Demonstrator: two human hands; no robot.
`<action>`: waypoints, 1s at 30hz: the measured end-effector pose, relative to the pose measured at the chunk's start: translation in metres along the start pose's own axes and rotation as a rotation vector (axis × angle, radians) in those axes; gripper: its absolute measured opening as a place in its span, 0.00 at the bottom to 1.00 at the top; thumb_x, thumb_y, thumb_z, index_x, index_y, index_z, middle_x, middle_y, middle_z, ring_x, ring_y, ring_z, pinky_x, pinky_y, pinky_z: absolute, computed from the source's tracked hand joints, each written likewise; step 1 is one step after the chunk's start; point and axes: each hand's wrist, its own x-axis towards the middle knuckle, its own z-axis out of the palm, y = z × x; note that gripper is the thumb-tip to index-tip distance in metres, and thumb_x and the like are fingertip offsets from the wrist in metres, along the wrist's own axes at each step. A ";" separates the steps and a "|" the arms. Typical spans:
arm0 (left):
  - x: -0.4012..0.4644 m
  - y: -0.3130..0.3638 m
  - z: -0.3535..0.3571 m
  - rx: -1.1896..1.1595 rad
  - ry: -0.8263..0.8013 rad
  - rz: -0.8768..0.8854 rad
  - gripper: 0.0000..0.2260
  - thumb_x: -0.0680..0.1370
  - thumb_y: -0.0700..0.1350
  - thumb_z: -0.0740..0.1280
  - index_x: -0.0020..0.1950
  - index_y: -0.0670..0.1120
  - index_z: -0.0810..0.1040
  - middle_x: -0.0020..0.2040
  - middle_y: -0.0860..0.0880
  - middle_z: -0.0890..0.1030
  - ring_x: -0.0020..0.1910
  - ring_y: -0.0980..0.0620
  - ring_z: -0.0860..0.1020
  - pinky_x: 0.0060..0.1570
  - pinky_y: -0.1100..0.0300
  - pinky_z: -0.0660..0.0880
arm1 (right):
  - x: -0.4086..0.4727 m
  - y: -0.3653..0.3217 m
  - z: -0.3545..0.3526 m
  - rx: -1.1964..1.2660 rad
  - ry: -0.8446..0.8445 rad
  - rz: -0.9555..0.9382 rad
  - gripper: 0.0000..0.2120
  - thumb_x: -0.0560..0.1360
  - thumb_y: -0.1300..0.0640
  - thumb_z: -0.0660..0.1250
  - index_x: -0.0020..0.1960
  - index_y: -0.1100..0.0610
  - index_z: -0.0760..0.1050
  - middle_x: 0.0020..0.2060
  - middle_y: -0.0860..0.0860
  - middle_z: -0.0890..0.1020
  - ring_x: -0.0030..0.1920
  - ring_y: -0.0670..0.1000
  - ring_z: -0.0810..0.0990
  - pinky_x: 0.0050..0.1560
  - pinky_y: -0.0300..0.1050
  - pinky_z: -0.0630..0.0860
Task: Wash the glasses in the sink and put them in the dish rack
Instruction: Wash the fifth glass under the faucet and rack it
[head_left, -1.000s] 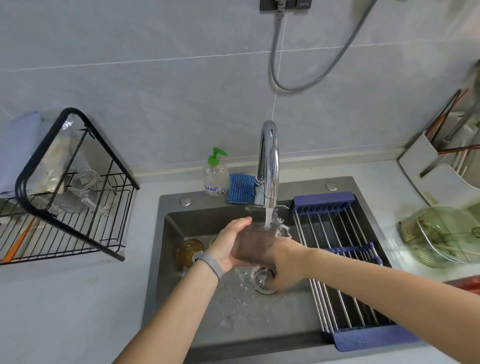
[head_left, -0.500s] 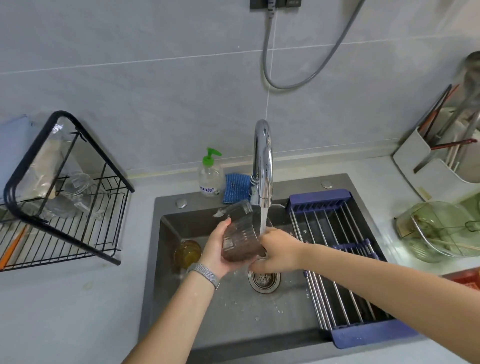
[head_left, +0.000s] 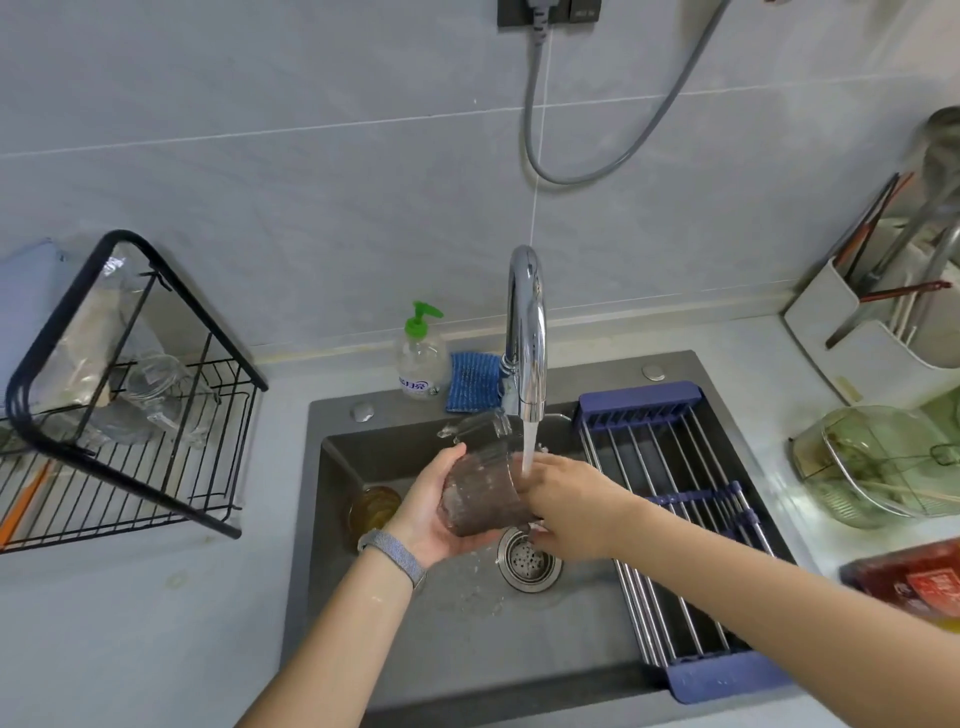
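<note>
We see the ribbed glass (head_left: 480, 480) tilted over the sink (head_left: 332, 519) beside the tap's stream (head_left: 528, 447), our left hand (head_left: 441, 512) cupping its side with curled fingers, our right hand (head_left: 566, 506) gripping its base edge.

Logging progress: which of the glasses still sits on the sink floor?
The amber glass in the sink's left corner. The dark ribbed glass is held under the water; the clear glass is already in the dish rack.
</note>
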 end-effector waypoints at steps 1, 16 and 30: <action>0.000 -0.001 0.000 -0.001 -0.015 0.011 0.18 0.76 0.60 0.64 0.47 0.45 0.80 0.38 0.44 0.84 0.41 0.46 0.81 0.41 0.54 0.76 | -0.002 -0.001 0.002 0.074 0.060 0.015 0.19 0.74 0.57 0.64 0.64 0.57 0.77 0.67 0.53 0.74 0.72 0.54 0.66 0.74 0.46 0.62; 0.001 -0.033 0.016 0.036 0.020 -0.068 0.19 0.76 0.61 0.64 0.49 0.45 0.80 0.37 0.44 0.84 0.39 0.46 0.81 0.32 0.56 0.78 | 0.004 -0.006 0.038 1.279 0.183 0.866 0.12 0.73 0.61 0.70 0.30 0.57 0.77 0.26 0.47 0.81 0.30 0.46 0.77 0.33 0.40 0.78; 0.003 -0.039 0.008 0.290 0.164 0.639 0.26 0.63 0.61 0.76 0.60 0.66 0.74 0.67 0.57 0.72 0.68 0.51 0.70 0.69 0.46 0.68 | 0.009 -0.008 0.033 1.888 0.034 0.860 0.07 0.81 0.68 0.59 0.54 0.63 0.75 0.42 0.58 0.84 0.34 0.56 0.83 0.25 0.38 0.75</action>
